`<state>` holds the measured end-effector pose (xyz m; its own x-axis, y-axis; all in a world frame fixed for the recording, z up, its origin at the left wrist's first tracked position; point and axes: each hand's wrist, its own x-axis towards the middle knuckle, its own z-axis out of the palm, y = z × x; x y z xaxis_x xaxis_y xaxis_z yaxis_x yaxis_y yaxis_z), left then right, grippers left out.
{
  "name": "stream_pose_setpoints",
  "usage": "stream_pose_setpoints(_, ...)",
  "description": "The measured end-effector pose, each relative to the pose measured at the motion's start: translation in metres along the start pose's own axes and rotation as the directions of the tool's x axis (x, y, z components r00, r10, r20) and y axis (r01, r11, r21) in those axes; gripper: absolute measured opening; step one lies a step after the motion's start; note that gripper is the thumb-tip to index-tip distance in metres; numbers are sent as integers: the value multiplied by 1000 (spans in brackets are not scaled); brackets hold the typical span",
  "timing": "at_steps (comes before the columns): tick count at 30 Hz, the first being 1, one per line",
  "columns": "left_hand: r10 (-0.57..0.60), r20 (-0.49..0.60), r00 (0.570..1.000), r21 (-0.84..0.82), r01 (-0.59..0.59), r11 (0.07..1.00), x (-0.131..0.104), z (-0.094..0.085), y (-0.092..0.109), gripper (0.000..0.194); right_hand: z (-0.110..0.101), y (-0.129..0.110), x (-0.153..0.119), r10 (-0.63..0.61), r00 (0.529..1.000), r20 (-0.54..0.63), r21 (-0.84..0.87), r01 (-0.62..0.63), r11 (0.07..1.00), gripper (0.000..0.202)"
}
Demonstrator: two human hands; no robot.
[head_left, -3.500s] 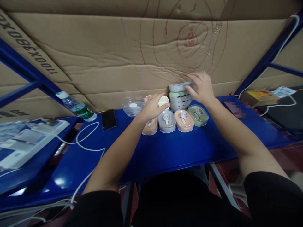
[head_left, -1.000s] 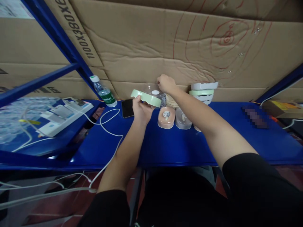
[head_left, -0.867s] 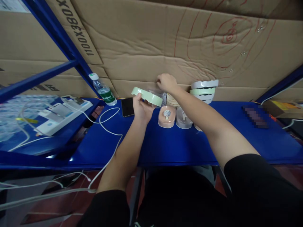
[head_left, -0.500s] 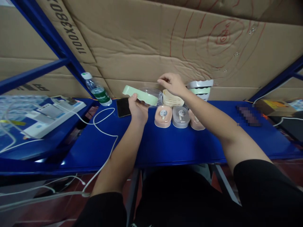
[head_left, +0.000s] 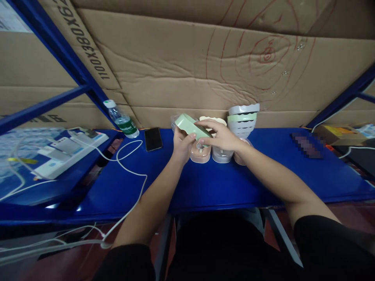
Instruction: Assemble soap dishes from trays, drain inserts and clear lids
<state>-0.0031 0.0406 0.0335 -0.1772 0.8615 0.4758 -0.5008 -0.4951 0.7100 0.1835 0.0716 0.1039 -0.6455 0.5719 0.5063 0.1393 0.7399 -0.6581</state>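
A light green wavy-rimmed plastic dish [head_left: 187, 124] is tilted above the middle of the table, over the small boxes. My left hand [head_left: 182, 145] grips its left and lower side, thumb on the near face. At its right end, my right hand [head_left: 221, 136] has its fingers and thumb around it. Just below sit a pink box [head_left: 200, 156] and a grey box [head_left: 222, 157] with clear covers, and another pink box [head_left: 239, 159] partly behind my right wrist. Cream wavy-edged pieces [head_left: 211, 118] and a clear plastic piece [head_left: 173, 120] show partly behind the dish.
On the blue table [head_left: 202, 187], a stack of wavy-rimmed bowls [head_left: 242, 119] stands at the back right. A phone [head_left: 153, 139], a water bottle [head_left: 124, 123], a white cable [head_left: 131, 166] and a power strip [head_left: 70, 154] are to the left. A cardboard wall [head_left: 161, 70] rises behind.
My right hand has come down and left onto the green dish. My left hand has brought the dish right and slightly lower, tilting it. The camera view has shifted a little.
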Motion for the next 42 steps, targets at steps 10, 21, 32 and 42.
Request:
stream_pose_setpoints(10, 53, 27, 998, 100, -56, 993, -4, -2, -17, 89, 1, 1, -23, 89, 930, -357, 74, -66, 995, 48)
stream_pose_setpoints(21, 84, 230, 970, 540, -199, 818, 68, 9, 4, 98, -99, 50, -95, 259, 272, -927, 256, -45, 966, 65)
stream_pose_setpoints(32, -530, 456, 715, 859, -510, 53, 161, 39, -27, 67, -113, 77, -119, 428, 417, -802, 451, -46, 891, 64)
stream_pose_setpoints(42, -601, 388, 699, 804, -575, -150, 115, 58, -11, 56, -105, 57, -115, 515, 340, -787, 567, 68, 821, 51)
